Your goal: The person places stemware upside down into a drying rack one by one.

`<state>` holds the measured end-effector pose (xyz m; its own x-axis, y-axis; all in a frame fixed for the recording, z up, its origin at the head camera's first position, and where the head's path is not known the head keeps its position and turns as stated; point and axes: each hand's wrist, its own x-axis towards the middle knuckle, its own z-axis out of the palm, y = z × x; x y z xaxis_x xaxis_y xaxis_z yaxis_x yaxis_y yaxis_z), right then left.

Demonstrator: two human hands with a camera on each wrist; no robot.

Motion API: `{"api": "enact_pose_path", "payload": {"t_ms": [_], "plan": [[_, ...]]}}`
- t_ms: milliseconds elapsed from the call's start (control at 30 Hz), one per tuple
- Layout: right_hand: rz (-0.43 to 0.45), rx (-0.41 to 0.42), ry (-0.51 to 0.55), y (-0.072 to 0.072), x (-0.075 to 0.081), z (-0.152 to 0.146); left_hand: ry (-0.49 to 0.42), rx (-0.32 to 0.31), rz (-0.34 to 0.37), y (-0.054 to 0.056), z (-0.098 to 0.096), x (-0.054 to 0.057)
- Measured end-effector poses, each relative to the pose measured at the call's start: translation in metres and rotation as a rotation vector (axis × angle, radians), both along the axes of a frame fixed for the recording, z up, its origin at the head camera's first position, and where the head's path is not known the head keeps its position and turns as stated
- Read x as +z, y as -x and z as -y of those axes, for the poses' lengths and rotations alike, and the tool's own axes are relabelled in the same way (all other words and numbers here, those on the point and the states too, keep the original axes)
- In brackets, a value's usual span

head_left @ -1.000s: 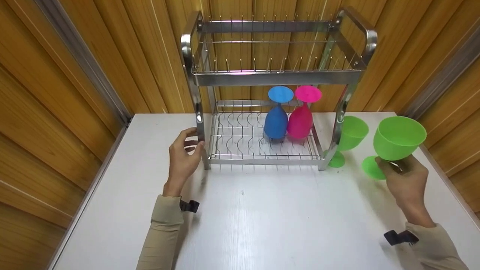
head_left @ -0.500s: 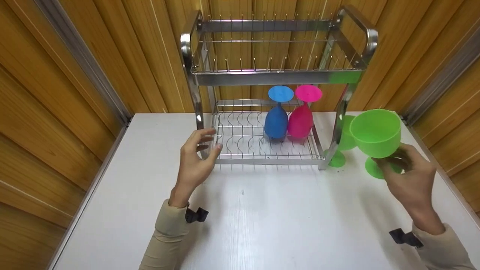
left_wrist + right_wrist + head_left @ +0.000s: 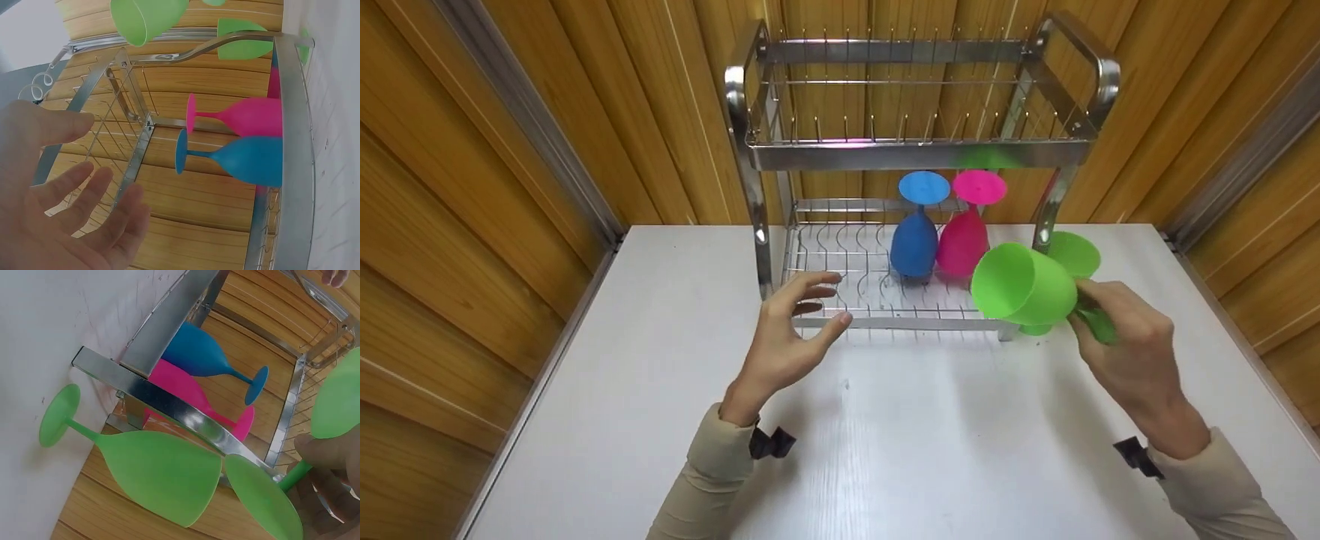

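My right hand (image 3: 1132,345) grips a green goblet (image 3: 1024,285) by its stem, the bowl tipped with its mouth to the left, in front of the rack's right post. In the right wrist view the thumb and fingers close round the stem near the foot. My left hand (image 3: 787,330) holds nothing; its fingers are loosely bent and apart before the lower tier. On that tier of the metal dish rack (image 3: 915,156), a blue goblet (image 3: 915,244) and a pink goblet (image 3: 964,244) stand upside down side by side.
A second green goblet (image 3: 163,472) stands upright on the white table (image 3: 900,450), just right of the rack and partly hidden in the head view. Thin upright wires line the rack's upper tier. Wood-panelled walls (image 3: 450,225) enclose the table's sides and back.
My right hand has carried the green goblet left and tipped it from upright onto its side. My left hand has let go of the rack's left post and moved right.
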<state>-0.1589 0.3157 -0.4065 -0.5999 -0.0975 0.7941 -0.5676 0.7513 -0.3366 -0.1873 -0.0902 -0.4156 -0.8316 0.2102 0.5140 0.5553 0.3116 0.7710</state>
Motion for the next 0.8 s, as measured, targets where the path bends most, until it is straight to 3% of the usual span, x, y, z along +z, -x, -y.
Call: {"api": "enact_pose_path", "payload": {"t_ms": [133, 333, 467, 800], "plan": [[-0.031, 0.001, -0.096, 0.002, -0.001, 0.013, -0.019, -0.047, 0.004, -0.002, -0.008, -0.003], [-0.148, -0.023, -0.274, 0.007, -0.007, 0.029, -0.027, -0.107, 0.016, -0.005, -0.02, -0.01], [-0.197, -0.028, -0.319, 0.011, -0.012, 0.041, -0.029, -0.141, 0.036, -0.007, -0.026, -0.014], [-0.215, -0.022, -0.376, 0.013, -0.019, 0.072, -0.015, -0.183, 0.047, -0.004, -0.033, -0.024]]}}
